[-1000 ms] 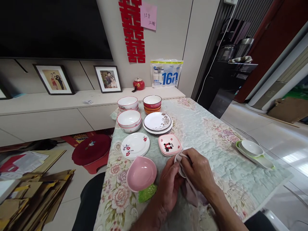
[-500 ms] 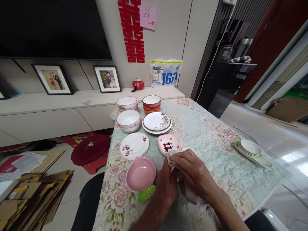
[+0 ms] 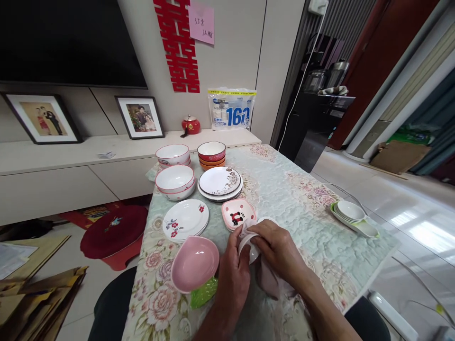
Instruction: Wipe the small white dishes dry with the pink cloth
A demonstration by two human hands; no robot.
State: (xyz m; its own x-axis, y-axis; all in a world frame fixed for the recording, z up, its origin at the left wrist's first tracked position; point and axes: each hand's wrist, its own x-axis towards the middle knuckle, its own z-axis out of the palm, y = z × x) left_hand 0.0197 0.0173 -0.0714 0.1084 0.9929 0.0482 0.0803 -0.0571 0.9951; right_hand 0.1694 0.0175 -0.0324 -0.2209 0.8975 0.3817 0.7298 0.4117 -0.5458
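My left hand (image 3: pixel 234 272) is closed on the rim of a small white bowl (image 3: pixel 253 254), which is partly hidden by my fingers. My right hand (image 3: pixel 279 248) pinches a pale pinkish cloth (image 3: pixel 267 279) against the bowl's rim, and the rest of the cloth hangs below. Just beyond my fingers lies a pink square dish with a cartoon figure (image 3: pixel 237 212). Another white piece (image 3: pixel 267 220) shows partly behind my right hand. Left of my left hand sits a pink peach-shaped dish (image 3: pixel 195 264) with a green leaf (image 3: pixel 204 292).
White flowered plates (image 3: pixel 186 220), a stack of larger plates (image 3: pixel 219 181), white bowls with red rims (image 3: pixel 175 179) and red and orange bowls (image 3: pixel 211 151) stand on the floral tablecloth (image 3: pixel 280 189). Small white bowls (image 3: pixel 350 210) rest on a green-edged dish at the right.
The white bowl has turned into clearer view between my hands, with the cloth still at its rim. The whole view has shifted right, so the tableware appears further left.
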